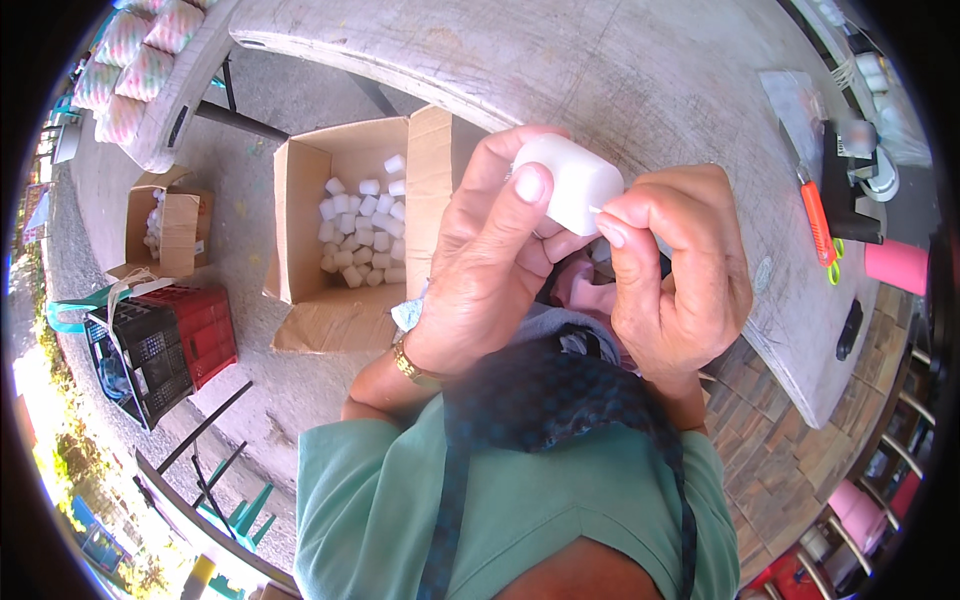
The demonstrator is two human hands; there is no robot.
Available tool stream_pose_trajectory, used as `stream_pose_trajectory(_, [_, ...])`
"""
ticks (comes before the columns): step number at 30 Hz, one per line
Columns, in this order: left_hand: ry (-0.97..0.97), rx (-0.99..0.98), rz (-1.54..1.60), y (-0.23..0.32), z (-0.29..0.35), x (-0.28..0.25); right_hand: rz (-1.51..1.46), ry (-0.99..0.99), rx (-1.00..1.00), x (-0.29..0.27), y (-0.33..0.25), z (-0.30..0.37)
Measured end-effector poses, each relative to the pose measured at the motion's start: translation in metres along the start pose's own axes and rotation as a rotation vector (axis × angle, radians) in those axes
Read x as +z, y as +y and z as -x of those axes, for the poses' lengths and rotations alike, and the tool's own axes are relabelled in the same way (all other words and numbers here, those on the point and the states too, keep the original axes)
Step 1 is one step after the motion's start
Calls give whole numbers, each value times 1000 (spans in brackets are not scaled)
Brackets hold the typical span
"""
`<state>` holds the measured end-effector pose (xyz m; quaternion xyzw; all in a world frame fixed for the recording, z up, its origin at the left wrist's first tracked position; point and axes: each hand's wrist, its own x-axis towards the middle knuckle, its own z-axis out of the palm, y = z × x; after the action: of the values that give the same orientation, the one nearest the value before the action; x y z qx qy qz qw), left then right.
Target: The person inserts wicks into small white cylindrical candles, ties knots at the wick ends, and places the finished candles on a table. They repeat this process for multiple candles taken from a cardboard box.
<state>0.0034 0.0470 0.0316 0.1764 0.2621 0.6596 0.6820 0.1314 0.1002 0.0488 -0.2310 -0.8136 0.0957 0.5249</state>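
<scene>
My left hand (pixel 485 220) is wrapped around a smooth white cylinder with rounded edges (pixel 570 180), thumb on its near side. Close by, my right hand (pixel 685 260) has its thumb and forefinger pinched at the cylinder's right end. A tiny white strand shows between those fingertips and the end face; I cannot make out its kind. Both hands are raised above my lap, near the edge of the worn grey table (pixel 690 90). Left of them on the ground, an open cardboard box (pixel 303 225) holds several similar white cylinders (pixel 365 225).
A smaller cardboard box (pixel 180 232) stands farther left, behind black and red crates (pixel 205 335). Bags of pastel pieces (pixel 145 73) lie on another table at upper left. On the right of the table are an orange-handled knife (pixel 815 220), green-handled scissors (pixel 835 262) and a pink cylinder (pixel 897 264).
</scene>
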Motion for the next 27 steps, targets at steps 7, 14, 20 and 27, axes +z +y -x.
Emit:
stream_pose_trajectory(7, [18, 26, -49, -4, 1, 2, 84, 0, -13, 1, 1, 2])
stream_pose_trajectory(14, [10, 55, -7, -6, 0, 0, 122, -7, -16, 3, 0, 4])
stream_pose_trajectory(20, [-14, 169, -80, -9, -1, -5, 105, -5, -17, 4, 1, 5])
stream_pose_trajectory(27, [-86, 217, -100, -13, -2, -10, 35, -12, 50, 4, -2, 7])
